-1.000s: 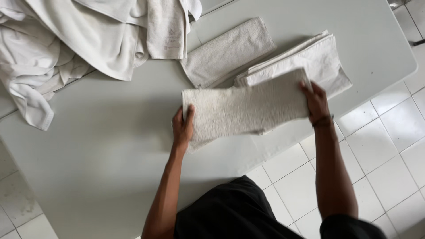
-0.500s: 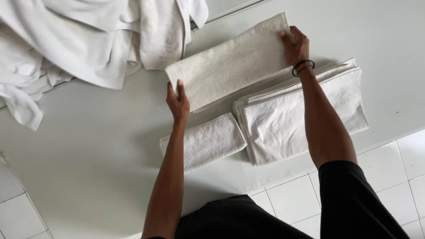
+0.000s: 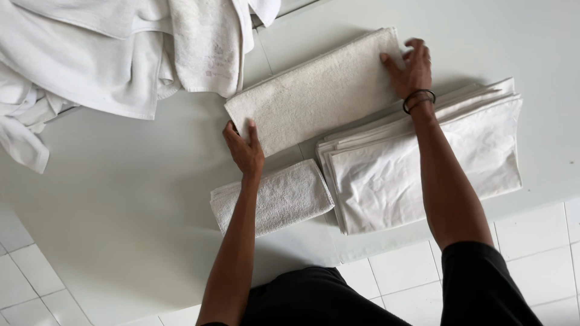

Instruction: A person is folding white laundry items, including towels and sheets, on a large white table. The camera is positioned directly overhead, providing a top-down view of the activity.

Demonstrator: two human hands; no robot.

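**Folded towel held at both ends, centre frame**

Left hand (image 3: 244, 151) grips folded beige towel (image 3: 314, 90); right hand (image 3: 412, 66) pinches its far corner. Towel partly hides stacked white sheets (image 3: 429, 169). Rolled towel (image 3: 284, 196) below. Laundry heap (image 3: 103, 60) cut off upper left.

A loose heap of white crumpled laundry (image 3: 90, 66) is being seen spread over the top left of the pale grey table (image 3: 121, 229), with one textured cream cloth (image 3: 208, 45) hanging down at its right edge. A small rolled cream terry towel (image 3: 284, 196) is being shown lying near the table's front edge, just beside a neat stack of folded smooth white sheets (image 3: 435, 163) at its right. White square floor tiles (image 3: 531, 235) are being glimpsed beyond the table at the lower right and lower left corners.
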